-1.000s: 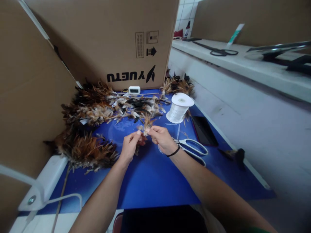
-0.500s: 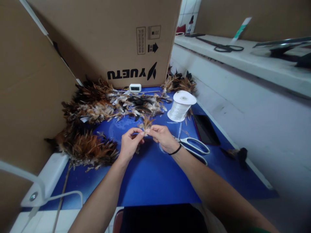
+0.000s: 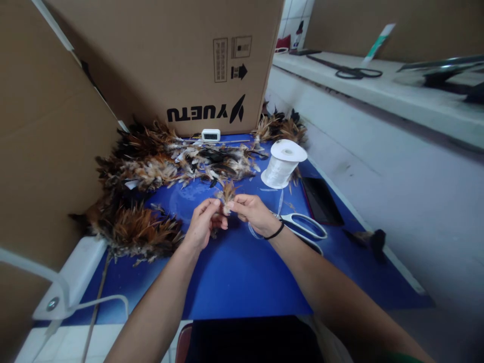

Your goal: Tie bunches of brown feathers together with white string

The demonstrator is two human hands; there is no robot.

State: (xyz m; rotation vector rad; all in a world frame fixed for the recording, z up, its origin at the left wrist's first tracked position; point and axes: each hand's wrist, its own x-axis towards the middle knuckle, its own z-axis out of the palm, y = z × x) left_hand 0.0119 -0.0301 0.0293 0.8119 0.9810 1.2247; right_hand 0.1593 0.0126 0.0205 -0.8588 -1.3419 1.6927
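Note:
A small tuft of brown feathers (image 3: 228,193) stands upright between my two hands over the blue table (image 3: 245,282). My right hand (image 3: 254,214) pinches its base from the right, a black band round the wrist. Close on the left side, my left hand (image 3: 204,220) has thumb and forefinger pressed together near the tuft; what they hold is too small to make out. A thin clear ribbon (image 3: 280,201) loops beside my right hand. White-handled scissors (image 3: 304,226) lie partly under my right wrist. The white spool (image 3: 283,164) stands behind them.
Feather bundles (image 3: 145,229) pile up on the left, with loose feathers (image 3: 217,161) along the back. A small white display (image 3: 210,135) stands before the cardboard box (image 3: 159,60). On the right lie a dark phone (image 3: 322,200) and a dark feather piece (image 3: 366,238). A white power strip (image 3: 73,277) is front left.
My left hand has drawn slightly left from the tuft's base, its lower fingers now showing more. My right hand still pinches the tuft. The view has shifted slightly.

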